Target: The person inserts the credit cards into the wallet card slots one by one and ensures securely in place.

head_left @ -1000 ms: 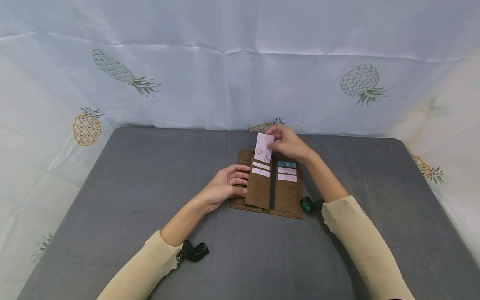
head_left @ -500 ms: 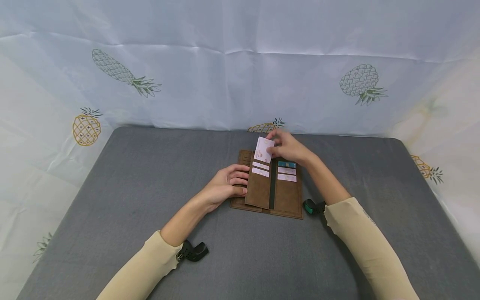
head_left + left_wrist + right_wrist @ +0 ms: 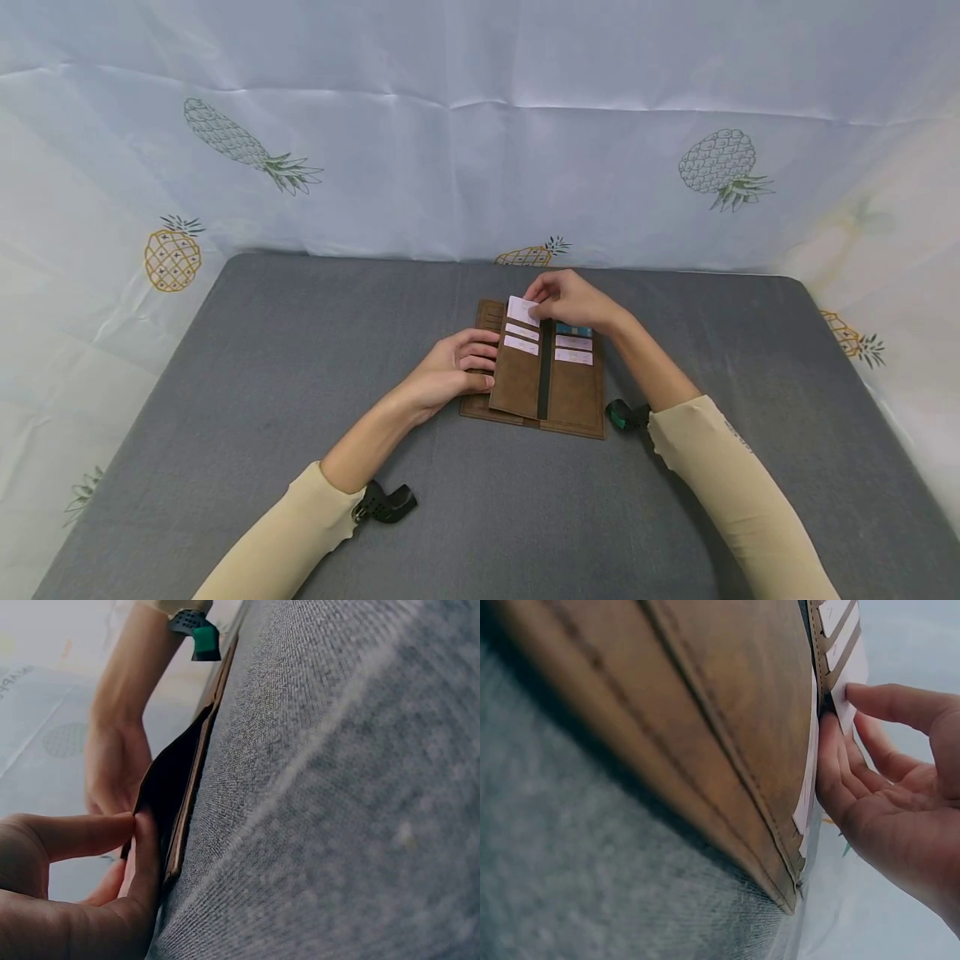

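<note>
A brown wallet (image 3: 514,383) lies spread on the table, with an inner flap lifted a little at its left. My left hand (image 3: 453,371) pinches the flap's left edge between thumb and fingers; the left wrist view shows the dark gap under the flap (image 3: 172,772). At the wallet's far end my right hand (image 3: 573,298) pinches a pale pink card (image 3: 522,310) by its right side. Most of that card sits inside the top left slot. In the right wrist view the thumb presses on the face of the card (image 3: 849,682), with the fingers behind it.
Two pale cards (image 3: 521,337) show in the slots below. On the wallet's right half are a blue card (image 3: 573,330) and two pale cards (image 3: 573,349). The grey table (image 3: 337,333) meets a pineapple-print curtain (image 3: 450,167) at the back.
The right hand has moved toward me with the pink card, which has slid down into the top left slot until only its upper part shows. The left hand stays in place.
</note>
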The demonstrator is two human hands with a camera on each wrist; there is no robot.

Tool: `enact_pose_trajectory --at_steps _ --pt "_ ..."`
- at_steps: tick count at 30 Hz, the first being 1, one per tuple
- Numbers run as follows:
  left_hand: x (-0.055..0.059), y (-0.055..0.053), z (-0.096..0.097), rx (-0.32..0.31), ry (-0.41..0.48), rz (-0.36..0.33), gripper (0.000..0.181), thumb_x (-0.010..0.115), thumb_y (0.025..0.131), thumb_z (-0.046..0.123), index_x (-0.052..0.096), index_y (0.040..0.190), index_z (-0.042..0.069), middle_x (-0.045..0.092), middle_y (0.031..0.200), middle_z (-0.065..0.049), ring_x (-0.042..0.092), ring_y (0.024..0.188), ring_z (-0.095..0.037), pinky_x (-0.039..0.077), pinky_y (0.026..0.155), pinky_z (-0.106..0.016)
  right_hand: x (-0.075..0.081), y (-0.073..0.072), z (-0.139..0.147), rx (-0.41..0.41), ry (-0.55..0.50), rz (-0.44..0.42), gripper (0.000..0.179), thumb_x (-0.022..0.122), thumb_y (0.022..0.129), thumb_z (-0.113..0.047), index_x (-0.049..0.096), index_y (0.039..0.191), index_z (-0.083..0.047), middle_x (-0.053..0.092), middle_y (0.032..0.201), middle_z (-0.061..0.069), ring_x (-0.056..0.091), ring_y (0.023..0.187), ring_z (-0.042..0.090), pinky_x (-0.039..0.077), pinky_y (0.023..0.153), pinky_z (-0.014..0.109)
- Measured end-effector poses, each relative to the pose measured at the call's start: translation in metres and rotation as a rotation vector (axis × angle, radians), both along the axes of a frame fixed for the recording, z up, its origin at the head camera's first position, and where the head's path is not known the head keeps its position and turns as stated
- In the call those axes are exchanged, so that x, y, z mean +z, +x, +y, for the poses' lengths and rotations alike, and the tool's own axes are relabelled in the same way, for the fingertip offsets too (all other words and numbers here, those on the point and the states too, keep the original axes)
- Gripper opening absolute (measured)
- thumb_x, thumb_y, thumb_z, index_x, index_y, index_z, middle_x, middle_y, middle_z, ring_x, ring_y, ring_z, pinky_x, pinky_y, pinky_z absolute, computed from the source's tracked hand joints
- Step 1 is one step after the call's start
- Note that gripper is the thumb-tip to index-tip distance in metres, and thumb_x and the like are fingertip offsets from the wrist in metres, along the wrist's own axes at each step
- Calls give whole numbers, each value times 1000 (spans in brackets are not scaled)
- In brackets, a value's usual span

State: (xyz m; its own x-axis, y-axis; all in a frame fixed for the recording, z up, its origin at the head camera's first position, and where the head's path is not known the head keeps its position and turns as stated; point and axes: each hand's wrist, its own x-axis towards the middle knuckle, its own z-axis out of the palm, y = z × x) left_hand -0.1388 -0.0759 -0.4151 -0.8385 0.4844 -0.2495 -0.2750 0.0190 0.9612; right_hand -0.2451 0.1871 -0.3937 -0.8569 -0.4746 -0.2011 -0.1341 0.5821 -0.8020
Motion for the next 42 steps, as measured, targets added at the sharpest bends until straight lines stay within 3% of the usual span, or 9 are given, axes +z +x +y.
enact_pose_trajectory --at_steps 11,21,42 --pt "-2 0 0 -4 -15 1 70 67 93 -15 47 157 3 61 142 -16 63 118 -18 59 91 -25 -2 3 1 70 16 56 18 70 102 -11 73 115 2 77 105 18 73 96 28 56 89 36" --pt "-2 0 0 -10 -26 5 69 67 94 -14 47 158 4 60 144 -18 63 121 -21 59 93 -26 -1 5 1 108 8 55 15 69 104 -11 75 110 2 80 105 19 75 91 19 57 85 30" --pt "3 2 3 10 -52 22 69 66 94 -16 46 157 2 61 140 -18 63 118 -20 58 90 -24 6 21 11 120 -7 99 25 63 108 -10 75 128 2 79 122 21 77 111 34 59 98 48"
